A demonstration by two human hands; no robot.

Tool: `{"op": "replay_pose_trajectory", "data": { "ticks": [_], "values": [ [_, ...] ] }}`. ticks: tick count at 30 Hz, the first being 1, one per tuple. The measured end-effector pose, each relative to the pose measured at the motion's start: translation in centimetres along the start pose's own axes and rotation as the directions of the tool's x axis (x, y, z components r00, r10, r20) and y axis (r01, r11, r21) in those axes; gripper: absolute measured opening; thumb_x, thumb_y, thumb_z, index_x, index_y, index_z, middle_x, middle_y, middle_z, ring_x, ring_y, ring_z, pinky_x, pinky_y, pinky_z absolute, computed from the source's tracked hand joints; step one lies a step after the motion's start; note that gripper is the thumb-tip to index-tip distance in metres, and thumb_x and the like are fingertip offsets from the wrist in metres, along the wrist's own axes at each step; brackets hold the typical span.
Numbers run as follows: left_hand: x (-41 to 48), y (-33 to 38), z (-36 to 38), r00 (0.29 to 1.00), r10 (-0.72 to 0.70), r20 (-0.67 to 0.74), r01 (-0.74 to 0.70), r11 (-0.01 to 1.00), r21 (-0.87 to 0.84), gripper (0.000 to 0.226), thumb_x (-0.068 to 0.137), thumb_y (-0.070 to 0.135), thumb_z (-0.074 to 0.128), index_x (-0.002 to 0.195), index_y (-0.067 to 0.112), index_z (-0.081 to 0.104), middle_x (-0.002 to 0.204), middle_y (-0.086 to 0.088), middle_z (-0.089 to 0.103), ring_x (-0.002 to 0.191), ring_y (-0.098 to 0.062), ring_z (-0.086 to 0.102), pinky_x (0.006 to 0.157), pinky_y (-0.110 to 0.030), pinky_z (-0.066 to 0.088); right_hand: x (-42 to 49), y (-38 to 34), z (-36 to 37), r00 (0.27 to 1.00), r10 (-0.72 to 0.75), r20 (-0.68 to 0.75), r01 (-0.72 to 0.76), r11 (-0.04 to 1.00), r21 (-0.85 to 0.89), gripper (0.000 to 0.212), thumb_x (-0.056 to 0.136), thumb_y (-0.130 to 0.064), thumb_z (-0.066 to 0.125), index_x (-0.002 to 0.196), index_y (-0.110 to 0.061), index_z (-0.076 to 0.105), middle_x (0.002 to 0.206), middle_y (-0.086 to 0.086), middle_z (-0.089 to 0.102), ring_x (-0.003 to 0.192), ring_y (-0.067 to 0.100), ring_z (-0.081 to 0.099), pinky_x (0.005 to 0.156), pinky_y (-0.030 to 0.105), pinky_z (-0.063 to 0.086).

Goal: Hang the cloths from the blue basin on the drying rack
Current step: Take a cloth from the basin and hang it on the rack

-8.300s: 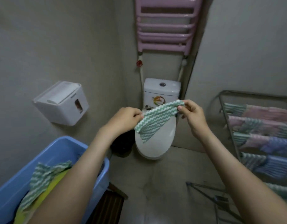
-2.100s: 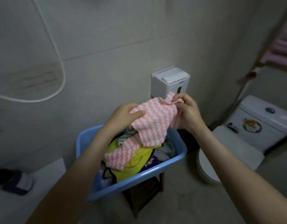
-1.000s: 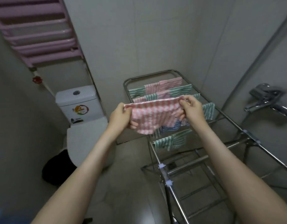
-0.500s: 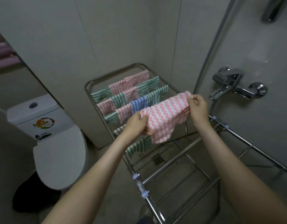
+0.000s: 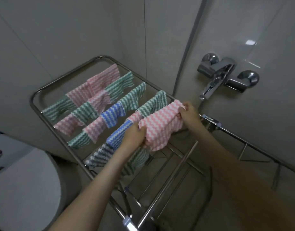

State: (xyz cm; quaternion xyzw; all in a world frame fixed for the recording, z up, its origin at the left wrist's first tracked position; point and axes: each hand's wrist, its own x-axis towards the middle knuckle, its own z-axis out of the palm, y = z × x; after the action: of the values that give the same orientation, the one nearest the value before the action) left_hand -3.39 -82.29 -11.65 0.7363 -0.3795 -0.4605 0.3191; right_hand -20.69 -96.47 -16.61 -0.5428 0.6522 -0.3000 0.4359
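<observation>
Lowered since half a second ago, the pink cloth [image 5: 160, 127] now sits just above the near rails of the drying rack [image 5: 101, 56], and both hands have come down with it. On its lower-left end the left hand [image 5: 135, 135] grips a bunch of fabric in curled fingers. At the upper-right corner the right hand [image 5: 188, 112] pinches it between thumb and fingers.

That one held cloth is stretched between them. Its long axis runs from hand to hand, about parallel to the rails, so I judge it need only drop straight down from the hands.

Beyond the hands are four rows of hung cloths [image 5: 84, 112]: roughly six pink, seven green and two blue, though overlaps blur the count. One more green cloth [image 5: 140, 161] hangs below the left hand.
</observation>
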Motion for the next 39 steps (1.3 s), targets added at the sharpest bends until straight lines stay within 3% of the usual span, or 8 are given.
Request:
{"op": "replay_pose_trajectory", "data": {
  "ticks": [6,10,13,17,25,32,36,39],
  "values": [
    [4.0,-1.7,-1.5,0.997,-0.070,-0.021,0.073,0.952,0.297,0.034,0.098,0.028,0.039,0.119,0.003,0.047,0.097,-0.017,0.064,0.082,-0.031,0.065,0.075,-0.041,0.055,0.3,-1.0,2.7,0.961,-0.080,0.266,0.070,0.996,0.047,0.058,0.088,-0.001,0.058,0.139,-0.008,0.029,0.124,0.017,0.051,0.093,0.017,0.052,0.062,0.009,0.045],
    [4.2,-1.8,-1.0,0.996,-0.063,0.068,0.010,0.801,0.598,0.028,0.097,0.029,0.044,0.112,0.006,0.049,0.107,-0.016,0.058,0.093,-0.029,0.057,0.076,-0.036,0.045,0.3,0.3,3.9,0.886,-0.144,0.440,0.293,0.911,-0.291,0.061,0.086,-0.012,0.063,0.141,-0.006,0.038,0.134,0.017,0.049,0.122,0.030,0.049,0.096,0.029,0.039],
    [4.6,-1.4,0.0,0.977,-0.056,0.208,-0.079,0.804,0.590,0.048,0.094,0.035,0.052,0.130,0.005,0.042,0.126,-0.013,0.054,0.115,-0.029,0.053,0.082,-0.031,0.040,0.1,0.7,4.4,0.859,-0.084,0.505,0.387,0.753,-0.533,0.057,0.089,-0.046,0.032,0.115,-0.005,0.063,0.120,0.017,0.059,0.120,0.032,0.046,0.101,0.037,0.032],
    [4.9,-0.8,1.3,0.929,-0.007,0.371,-0.226,0.781,0.582,0.031,0.097,0.020,0.048,0.110,-0.008,0.055,0.112,-0.028,0.059,0.106,-0.040,0.055,0.076,-0.038,0.040,0.3,1.0,4.6,0.861,-0.057,0.505,0.421,0.636,-0.647,0.037,0.099,-0.032,0.036,0.112,-0.009,0.062,0.122,0.014,0.054,0.120,0.026,0.042,0.101,0.037,0.027],
    [5.1,-1.3,1.7,0.921,-0.037,0.388,-0.237,0.737,0.632,0.042,0.097,0.020,0.046,0.133,-0.001,0.044,0.119,-0.034,0.051,0.111,-0.044,0.051,0.087,-0.043,0.044,-0.8,1.8,3.5,0.846,-0.348,0.404,0.529,0.646,-0.550,0.064,0.085,-0.049,0.023,0.116,-0.010,0.064,0.137,0.006,0.052,0.137,0.022,0.036,0.105,0.036,0.020],
    [3.8,-1.5,1.6,0.968,-0.035,0.248,-0.132,0.769,0.625,0.054,0.098,0.031,0.044,0.142,0.002,0.029,0.145,-0.018,0.038,0.130,-0.032,0.041,0.101,-0.038,0.038,-3.9,0.4,2.2,0.839,-0.311,0.447,0.527,0.667,-0.526,0.063,0.080,-0.040,0.034,0.135,-0.015,0.048,0.146,0.002,0.041,0.139,0.017,0.029,0.104,0.028,0.016],
    [2.0,-1.2,0.6,0.983,0.061,0.175,-0.157,0.771,0.617,0.050,0.098,0.031,0.045,0.138,0.003,0.033,0.140,-0.017,0.043,0.126,-0.032,0.045,0.098,-0.039,0.040,-6.1,-0.3,2.5,0.811,-0.347,0.471,0.566,0.673,-0.477,0.062,0.077,-0.045,0.038,0.129,-0.016,0.054,0.135,0.003,0.052,0.127,0.023,0.042,0.103,0.036,0.028],
    [-0.6,-1.3,-0.6,0.988,0.127,0.084,-0.152,0.796,0.586,0.049,0.098,0.034,0.045,0.136,0.004,0.038,0.135,-0.017,0.049,0.122,-0.031,0.049,0.095,-0.039,0.043,-8.5,-1.6,2.7,0.748,-0.401,0.528,0.644,0.629,-0.435,0.045,0.087,-0.028,0.055,0.130,-0.013,0.053,0.133,0.007,0.053,0.125,0.025,0.041,0.090,0.021,0.021]
  ]
}}
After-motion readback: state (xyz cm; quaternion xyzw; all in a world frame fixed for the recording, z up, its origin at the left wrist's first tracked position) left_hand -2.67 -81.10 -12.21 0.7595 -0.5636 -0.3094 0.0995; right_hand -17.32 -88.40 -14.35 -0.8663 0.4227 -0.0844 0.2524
